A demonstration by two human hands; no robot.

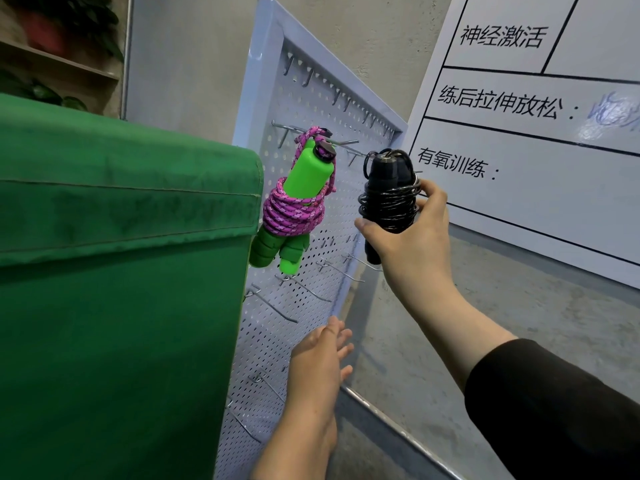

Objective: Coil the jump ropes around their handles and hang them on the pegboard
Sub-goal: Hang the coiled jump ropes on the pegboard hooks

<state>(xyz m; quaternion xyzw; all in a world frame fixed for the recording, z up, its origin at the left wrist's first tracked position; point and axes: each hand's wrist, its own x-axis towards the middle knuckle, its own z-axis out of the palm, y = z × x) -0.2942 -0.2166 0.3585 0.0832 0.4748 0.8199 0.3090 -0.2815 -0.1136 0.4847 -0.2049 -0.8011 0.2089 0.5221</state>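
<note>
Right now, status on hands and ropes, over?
Right hand grips coiled black rope at the pegboard. Left hand open, low. Purple rope with green handles already hung. Green mat covers the board's left edge.

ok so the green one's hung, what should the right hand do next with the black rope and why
Probably ease the black jump rope sideways so its top loop slips over a free hook. The right hand grips the coiled bundle beside the pegboard, near the hanging green jump rope, and the left hand is open below.

Hung rope left of held rope (both before pegboard).
</note>
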